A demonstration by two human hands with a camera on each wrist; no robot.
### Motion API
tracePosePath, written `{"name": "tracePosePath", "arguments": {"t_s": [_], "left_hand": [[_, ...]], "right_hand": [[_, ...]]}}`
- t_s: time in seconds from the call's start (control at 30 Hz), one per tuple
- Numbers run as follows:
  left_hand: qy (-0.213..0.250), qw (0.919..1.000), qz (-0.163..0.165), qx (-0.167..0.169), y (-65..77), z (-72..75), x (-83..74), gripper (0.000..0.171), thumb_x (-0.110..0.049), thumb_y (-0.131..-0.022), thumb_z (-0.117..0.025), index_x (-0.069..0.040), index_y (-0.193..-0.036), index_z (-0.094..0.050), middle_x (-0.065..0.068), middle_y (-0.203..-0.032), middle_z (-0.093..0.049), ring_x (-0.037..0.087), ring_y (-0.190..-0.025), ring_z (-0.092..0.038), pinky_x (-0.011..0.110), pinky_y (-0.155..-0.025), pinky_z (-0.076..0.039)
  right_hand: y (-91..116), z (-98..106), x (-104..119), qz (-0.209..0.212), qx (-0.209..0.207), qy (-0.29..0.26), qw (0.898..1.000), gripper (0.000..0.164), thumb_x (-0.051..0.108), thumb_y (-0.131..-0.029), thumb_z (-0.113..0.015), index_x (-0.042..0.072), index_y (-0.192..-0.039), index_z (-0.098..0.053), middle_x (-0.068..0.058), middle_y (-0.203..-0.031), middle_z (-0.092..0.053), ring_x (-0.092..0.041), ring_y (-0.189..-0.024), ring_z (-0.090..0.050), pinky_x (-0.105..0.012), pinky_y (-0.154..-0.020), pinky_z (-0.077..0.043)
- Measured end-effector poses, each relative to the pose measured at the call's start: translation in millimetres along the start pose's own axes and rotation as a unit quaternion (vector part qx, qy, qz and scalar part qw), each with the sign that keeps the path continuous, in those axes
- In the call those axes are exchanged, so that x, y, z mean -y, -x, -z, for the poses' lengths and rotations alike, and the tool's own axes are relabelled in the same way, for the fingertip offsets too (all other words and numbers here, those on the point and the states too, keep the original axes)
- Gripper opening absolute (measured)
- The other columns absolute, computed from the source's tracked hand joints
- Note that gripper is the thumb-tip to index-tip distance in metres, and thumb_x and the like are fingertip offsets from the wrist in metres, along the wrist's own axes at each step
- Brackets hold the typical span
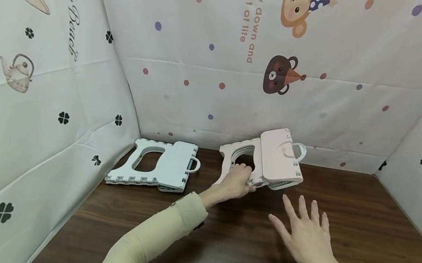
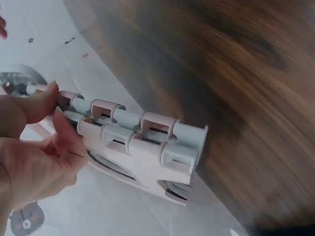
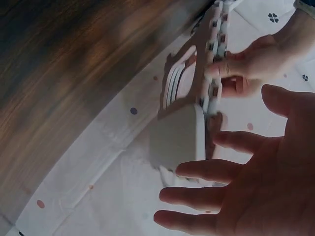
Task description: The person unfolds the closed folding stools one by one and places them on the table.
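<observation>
My left hand [image 1: 235, 182] grips the near edge of a pink folding step stool [image 1: 280, 157], folded flat and tilted, its right end raised. In the left wrist view, thumb and fingers pinch the hinged edge of the stool [image 2: 142, 157], where pink and pale grey knuckles alternate. A loop handle [image 1: 298, 152] stands out at the stool's right end. My right hand [image 1: 308, 236] hovers to the right of the stool, fingers straight and spread, holding nothing. The right wrist view shows the right hand's fingers [image 3: 202, 170] overlapping the stool's pale panel [image 3: 177, 137].
A second folded step stool [image 1: 175, 167], pale mint-white with a loop handle, lies flat at the back left of the brown wooden table [image 1: 363, 222]. Printed cloth walls [image 1: 190, 53] enclose the table at the back and both sides.
</observation>
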State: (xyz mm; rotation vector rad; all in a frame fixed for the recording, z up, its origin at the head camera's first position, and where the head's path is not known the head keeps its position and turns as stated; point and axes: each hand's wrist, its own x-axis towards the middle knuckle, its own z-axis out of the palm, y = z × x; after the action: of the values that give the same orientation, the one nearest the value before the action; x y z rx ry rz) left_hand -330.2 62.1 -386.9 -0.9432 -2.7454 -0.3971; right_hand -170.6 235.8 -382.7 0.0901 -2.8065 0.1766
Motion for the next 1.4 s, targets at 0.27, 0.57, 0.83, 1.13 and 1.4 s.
{"name": "tracePosePath", "arguments": {"t_s": [0.27,0.57,0.83,1.13,1.4], "left_hand": [[0.111,0.9935,0.021,-0.014,-20.3,0.8,-35.1,0.030,-0.032,-0.086,-0.073,-0.006,-0.087,-0.058,0.003,-0.083,-0.053,0.014,-0.077,-0.046,0.023,-0.069,-0.039],[0.130,0.9898,0.041,-0.042,-44.7,-2.7,-82.0,0.035,-0.036,-0.083,-0.076,-0.009,-0.092,-0.056,0.002,-0.092,-0.057,0.010,-0.078,-0.049,0.019,-0.066,-0.040],[0.143,0.9883,0.029,-0.046,-61.2,-10.9,-106.7,0.040,-0.037,-0.081,-0.077,-0.013,-0.101,-0.052,-0.003,-0.100,-0.052,0.007,-0.085,-0.045,0.016,-0.070,-0.038],[0.170,0.9833,-0.025,-0.058,-81.0,-21.6,-125.4,0.034,-0.034,-0.082,-0.077,-0.015,-0.096,-0.051,-0.007,-0.090,-0.047,0.003,-0.082,-0.041,0.010,-0.068,-0.032],[0.198,0.9773,-0.050,-0.057,-87.2,-39.4,-135.6,0.041,-0.033,-0.081,-0.078,-0.014,-0.098,-0.046,-0.007,-0.089,-0.044,0.002,-0.078,-0.039,0.008,-0.063,-0.030]], "right_hand": [[3,2,-3,-0.012,0.018,0.008,1.000,0.072,0.064,-0.094,-0.040,0.010,-0.141,-0.048,-0.033,-0.139,-0.046,-0.059,-0.130,-0.033,-0.073,-0.100,-0.025],[5,1,-7,-0.026,0.043,0.015,0.999,0.073,0.066,-0.094,-0.040,0.007,-0.134,-0.055,-0.031,-0.135,-0.051,-0.058,-0.128,-0.038,-0.075,-0.098,-0.026],[7,3,-12,-0.029,0.060,0.019,0.998,0.074,0.067,-0.093,-0.040,0.006,-0.130,-0.058,-0.031,-0.130,-0.055,-0.060,-0.123,-0.042,-0.077,-0.094,-0.028],[6,5,-15,-0.029,0.066,0.020,0.997,0.074,0.068,-0.093,-0.039,0.008,-0.133,-0.056,-0.027,-0.131,-0.056,-0.059,-0.122,-0.043,-0.078,-0.092,-0.027],[8,6,-20,-0.030,0.073,0.024,0.997,0.074,0.067,-0.092,-0.041,0.006,-0.129,-0.059,-0.026,-0.129,-0.058,-0.059,-0.118,-0.047,-0.079,-0.088,-0.029]]}}
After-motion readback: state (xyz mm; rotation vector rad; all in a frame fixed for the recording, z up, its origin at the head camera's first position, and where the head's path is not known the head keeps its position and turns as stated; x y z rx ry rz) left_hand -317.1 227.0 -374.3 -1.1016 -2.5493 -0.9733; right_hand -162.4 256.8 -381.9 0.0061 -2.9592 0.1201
